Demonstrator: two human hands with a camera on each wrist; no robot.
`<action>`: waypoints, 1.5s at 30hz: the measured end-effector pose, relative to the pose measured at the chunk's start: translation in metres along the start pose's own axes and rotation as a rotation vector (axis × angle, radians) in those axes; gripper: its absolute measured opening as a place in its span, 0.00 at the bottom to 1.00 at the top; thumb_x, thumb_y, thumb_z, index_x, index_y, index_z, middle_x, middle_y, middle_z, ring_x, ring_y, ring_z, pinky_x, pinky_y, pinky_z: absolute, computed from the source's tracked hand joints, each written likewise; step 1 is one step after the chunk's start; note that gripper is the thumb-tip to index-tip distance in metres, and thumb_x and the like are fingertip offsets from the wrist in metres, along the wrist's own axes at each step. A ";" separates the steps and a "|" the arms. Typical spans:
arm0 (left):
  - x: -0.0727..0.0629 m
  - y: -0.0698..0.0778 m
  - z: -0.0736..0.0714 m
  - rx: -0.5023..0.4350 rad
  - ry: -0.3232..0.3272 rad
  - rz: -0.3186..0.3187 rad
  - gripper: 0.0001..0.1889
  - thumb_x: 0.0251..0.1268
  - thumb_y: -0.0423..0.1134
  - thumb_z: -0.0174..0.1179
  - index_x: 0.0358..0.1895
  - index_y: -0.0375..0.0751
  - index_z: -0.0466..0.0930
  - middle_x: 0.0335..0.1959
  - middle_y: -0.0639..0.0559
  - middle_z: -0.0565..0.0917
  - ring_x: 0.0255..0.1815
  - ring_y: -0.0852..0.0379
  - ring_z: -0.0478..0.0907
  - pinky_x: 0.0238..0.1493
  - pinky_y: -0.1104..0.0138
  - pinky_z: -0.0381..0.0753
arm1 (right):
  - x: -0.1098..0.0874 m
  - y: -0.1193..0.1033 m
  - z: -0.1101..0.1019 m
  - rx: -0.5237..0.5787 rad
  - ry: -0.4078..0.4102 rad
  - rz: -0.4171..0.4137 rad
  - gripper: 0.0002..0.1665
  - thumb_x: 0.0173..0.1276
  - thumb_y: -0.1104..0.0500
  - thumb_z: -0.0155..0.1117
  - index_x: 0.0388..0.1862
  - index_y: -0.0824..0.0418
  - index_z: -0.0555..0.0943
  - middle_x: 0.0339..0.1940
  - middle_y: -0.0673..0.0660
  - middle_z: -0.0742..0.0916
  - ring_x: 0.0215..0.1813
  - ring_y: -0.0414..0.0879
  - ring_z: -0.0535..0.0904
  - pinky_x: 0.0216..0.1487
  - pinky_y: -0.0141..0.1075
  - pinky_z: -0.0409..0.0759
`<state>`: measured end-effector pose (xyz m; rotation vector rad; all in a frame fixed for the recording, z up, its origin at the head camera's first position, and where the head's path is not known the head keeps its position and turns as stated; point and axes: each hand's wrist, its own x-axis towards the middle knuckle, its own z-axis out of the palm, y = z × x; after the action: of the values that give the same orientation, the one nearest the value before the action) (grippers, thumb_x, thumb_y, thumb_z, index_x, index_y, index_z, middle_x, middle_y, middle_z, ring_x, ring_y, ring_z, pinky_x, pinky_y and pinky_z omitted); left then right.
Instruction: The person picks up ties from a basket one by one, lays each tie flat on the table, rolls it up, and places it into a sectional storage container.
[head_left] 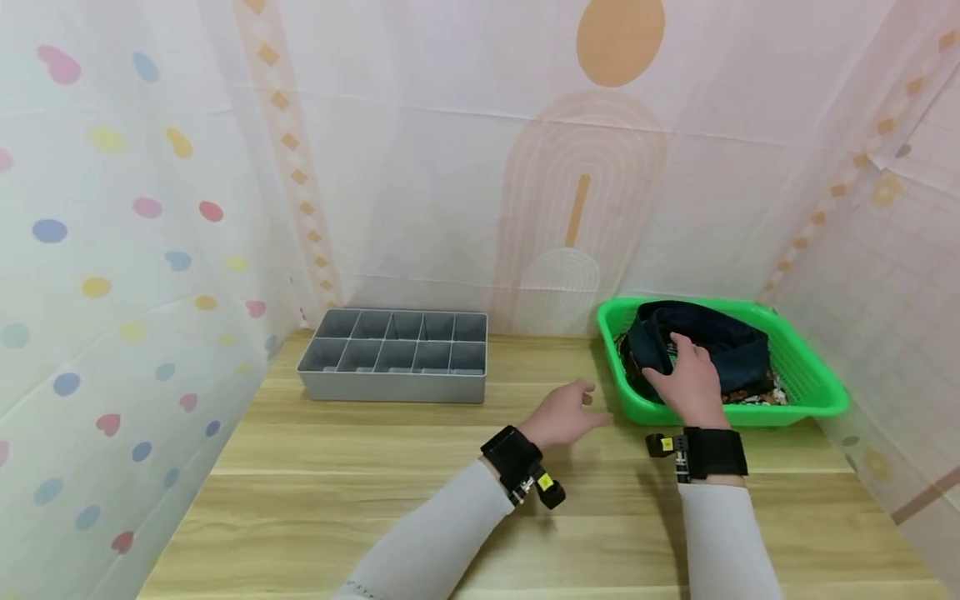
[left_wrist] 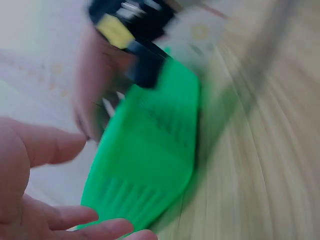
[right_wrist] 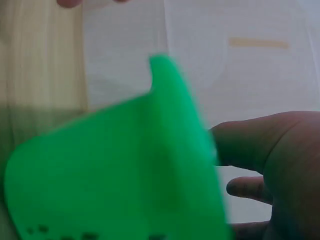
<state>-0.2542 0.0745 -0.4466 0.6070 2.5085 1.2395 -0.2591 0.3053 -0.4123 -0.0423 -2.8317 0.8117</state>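
Note:
A dark navy piece of cloth [head_left: 738, 348] lies loosely looped in a green plastic basket [head_left: 813, 379] at the right in the head view. Brown and white patterned material [head_left: 778, 393] shows beneath it. Over the near left part of the cloth is my right hand [head_left: 692, 385], thumb and fingers spread apart. In the right wrist view the basket's wall hides part of that hand [right_wrist: 285, 165]. My left hand [head_left: 561, 414] hovers left of the basket, fingers loosely extended and nothing between them. The left wrist view shows its thumb and fingers [left_wrist: 107, 227] apart, near the basket's side.
A grey compartment tray [head_left: 393, 387] with two rows of sections stands at the back left of the wooden table [head_left: 360, 483]. Patterned curtains [head_left: 420, 183] hang behind the table and along both sides.

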 end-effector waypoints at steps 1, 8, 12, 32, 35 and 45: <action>0.003 0.002 0.002 -0.073 0.006 -0.022 0.38 0.74 0.53 0.65 0.79 0.35 0.67 0.66 0.40 0.84 0.60 0.47 0.86 0.58 0.58 0.85 | 0.001 0.003 0.000 -0.012 -0.009 0.008 0.49 0.77 0.52 0.65 0.84 0.73 0.54 0.77 0.84 0.65 0.74 0.80 0.63 0.71 0.71 0.67; 0.022 0.010 0.017 -0.550 0.021 -0.122 0.34 0.75 0.43 0.66 0.77 0.30 0.68 0.56 0.36 0.88 0.53 0.41 0.89 0.54 0.53 0.89 | 0.008 0.009 0.009 -0.121 -0.050 0.019 0.47 0.76 0.51 0.66 0.82 0.73 0.59 0.69 0.82 0.77 0.62 0.76 0.78 0.60 0.66 0.77; 0.027 0.009 0.025 -0.811 0.031 -0.134 0.33 0.76 0.37 0.63 0.78 0.27 0.65 0.57 0.36 0.87 0.54 0.43 0.90 0.55 0.58 0.89 | 0.010 0.005 0.015 -0.140 -0.074 0.019 0.46 0.75 0.51 0.68 0.82 0.71 0.61 0.56 0.79 0.85 0.48 0.72 0.84 0.50 0.63 0.82; 0.026 0.011 0.035 -0.927 0.008 -0.098 0.26 0.81 0.36 0.58 0.75 0.27 0.70 0.57 0.36 0.87 0.51 0.47 0.91 0.56 0.59 0.89 | 0.009 0.010 0.005 0.033 -0.065 0.027 0.45 0.75 0.59 0.68 0.85 0.63 0.59 0.49 0.71 0.83 0.42 0.62 0.80 0.45 0.52 0.77; 0.028 0.014 0.035 -0.909 0.045 -0.124 0.25 0.79 0.36 0.59 0.73 0.29 0.73 0.53 0.39 0.88 0.46 0.50 0.91 0.52 0.61 0.90 | 0.007 0.009 -0.001 0.238 -0.069 0.018 0.40 0.78 0.59 0.66 0.84 0.59 0.62 0.47 0.63 0.76 0.41 0.54 0.71 0.44 0.47 0.70; 0.025 0.032 0.025 -0.884 0.289 0.038 0.19 0.76 0.40 0.60 0.65 0.38 0.77 0.50 0.45 0.82 0.42 0.55 0.84 0.45 0.59 0.91 | 0.003 -0.008 -0.012 0.913 -0.216 -0.065 0.10 0.82 0.57 0.62 0.56 0.60 0.82 0.36 0.44 0.82 0.33 0.38 0.79 0.43 0.31 0.84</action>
<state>-0.2578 0.1210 -0.4372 0.2518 1.8139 2.3405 -0.2598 0.3053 -0.3975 0.2784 -2.3298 2.0824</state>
